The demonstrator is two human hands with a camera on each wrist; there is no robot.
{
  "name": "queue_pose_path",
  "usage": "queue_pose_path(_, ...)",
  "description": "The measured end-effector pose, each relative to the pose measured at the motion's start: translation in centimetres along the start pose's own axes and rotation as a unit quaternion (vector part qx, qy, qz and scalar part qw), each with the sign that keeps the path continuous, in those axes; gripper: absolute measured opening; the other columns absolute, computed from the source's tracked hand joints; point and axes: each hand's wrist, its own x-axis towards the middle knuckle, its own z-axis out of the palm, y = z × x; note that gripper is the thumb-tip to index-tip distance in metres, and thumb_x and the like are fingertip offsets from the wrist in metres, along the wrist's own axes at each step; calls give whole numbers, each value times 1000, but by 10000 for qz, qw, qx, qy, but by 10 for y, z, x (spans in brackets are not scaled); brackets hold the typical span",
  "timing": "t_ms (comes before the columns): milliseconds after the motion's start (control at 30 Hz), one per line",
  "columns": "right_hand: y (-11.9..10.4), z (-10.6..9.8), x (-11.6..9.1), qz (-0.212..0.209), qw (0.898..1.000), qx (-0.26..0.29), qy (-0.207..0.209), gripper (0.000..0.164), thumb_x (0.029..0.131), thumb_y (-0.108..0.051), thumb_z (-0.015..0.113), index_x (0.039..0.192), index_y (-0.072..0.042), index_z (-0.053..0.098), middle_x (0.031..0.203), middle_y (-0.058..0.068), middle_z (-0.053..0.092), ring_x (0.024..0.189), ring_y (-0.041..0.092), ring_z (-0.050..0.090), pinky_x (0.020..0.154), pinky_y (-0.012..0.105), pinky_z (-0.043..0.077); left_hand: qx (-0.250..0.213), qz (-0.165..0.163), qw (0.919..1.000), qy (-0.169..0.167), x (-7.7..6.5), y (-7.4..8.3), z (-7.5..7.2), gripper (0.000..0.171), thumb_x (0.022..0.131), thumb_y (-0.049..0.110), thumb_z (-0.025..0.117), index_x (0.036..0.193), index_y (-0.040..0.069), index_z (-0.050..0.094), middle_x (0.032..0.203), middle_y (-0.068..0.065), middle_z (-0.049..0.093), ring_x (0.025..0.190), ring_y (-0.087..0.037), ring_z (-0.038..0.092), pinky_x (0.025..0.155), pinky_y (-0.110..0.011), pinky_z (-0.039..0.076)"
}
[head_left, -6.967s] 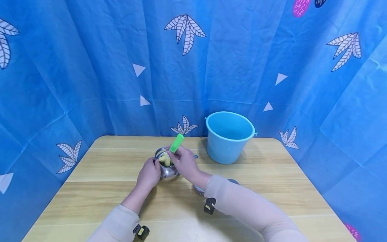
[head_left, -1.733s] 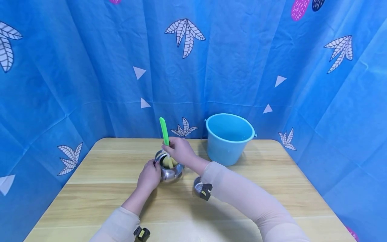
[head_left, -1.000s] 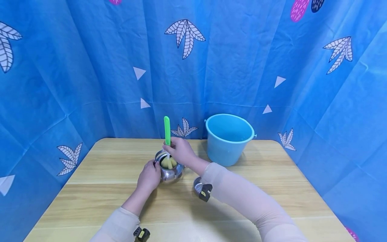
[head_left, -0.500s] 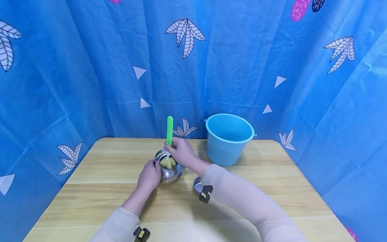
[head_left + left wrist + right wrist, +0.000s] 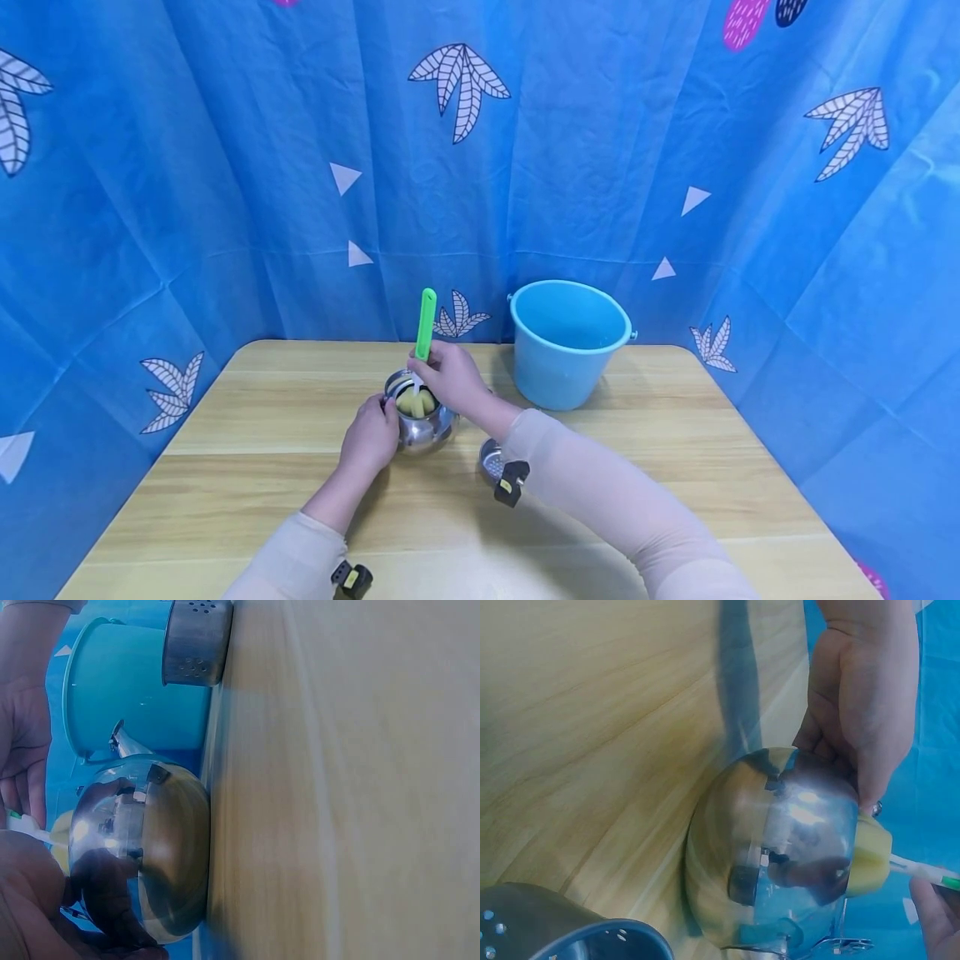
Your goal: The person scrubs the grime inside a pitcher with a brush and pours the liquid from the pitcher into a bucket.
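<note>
A shiny steel teapot (image 5: 424, 432) stands upright on the table, its mouth uncovered and its spout (image 5: 129, 741) on the right side. My left hand (image 5: 371, 433) grips the pot at its left side, thumb by the rim. My right hand (image 5: 454, 377) is over the mouth and pinches a sponge brush by the lower part of its green handle (image 5: 426, 323). The handle points up, leaning slightly right. The brush's pale yellow sponge head (image 5: 868, 855) sits in the mouth, partly sticking out above the rim; its lower part is hidden inside the pot.
A perforated steel strainer basket (image 5: 491, 460) stands right of the pot, partly covered by my right sleeve. Behind it is a light blue bucket (image 5: 558, 375) near the table's back edge. A blue patterned curtain (image 5: 435, 183) hangs around the table (image 5: 247, 467).
Seven seconds ago the green handle slanted right in my right hand; by 1.7 seconds ago it leaned left. Since then its top has swung rightward. My left hand keeps its hold on the pot.
</note>
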Motion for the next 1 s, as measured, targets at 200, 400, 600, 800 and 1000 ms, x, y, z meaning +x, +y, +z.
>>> queue_pose_path(200,1,0,-2,-37,9999,63,69,15,97,-19,67,106,-8,72,99,3,76,90,10,70,79,22,57,-18,-32,10000,-9,0,0,-1,54,108,27,32,140,-15,42,136,-37,50,125,-52,50,105,-61,40)
queue_pose_path(400,1,1,-6,-98,9997,76,193,14,97,-17,68,105,-7,73,98,5,76,87,11,71,75,20,56,-30,-5,10000,-27,0,0,-1,54,108,26,32,140,-16,42,136,-37,50,126,-52,49,105,-61,40)
queue_pose_path(600,2,4,-8,-61,9995,146,290,11,96,-15,68,102,-7,72,97,5,76,88,12,71,75,19,56,-27,24,10000,-11,0,1,-1,54,108,26,32,139,-16,42,135,-37,50,126,-52,49,105,-60,40)
queue_pose_path(800,5,6,-8,-28,9989,316,340,10,96,-16,69,101,-8,71,97,4,76,90,12,72,77,20,57,-10,13,10000,-25,0,1,-1,54,108,26,32,140,-16,41,136,-37,49,126,-52,49,105,-61,40)
queue_pose_path(1000,7,7,-10,-4,9983,410,409,11,96,-17,69,101,-8,71,96,4,76,89,12,72,77,21,57,-17,-13,10000,-43,0,1,-1,54,108,27,31,140,-16,41,137,-37,49,126,-52,48,106,-61,39)
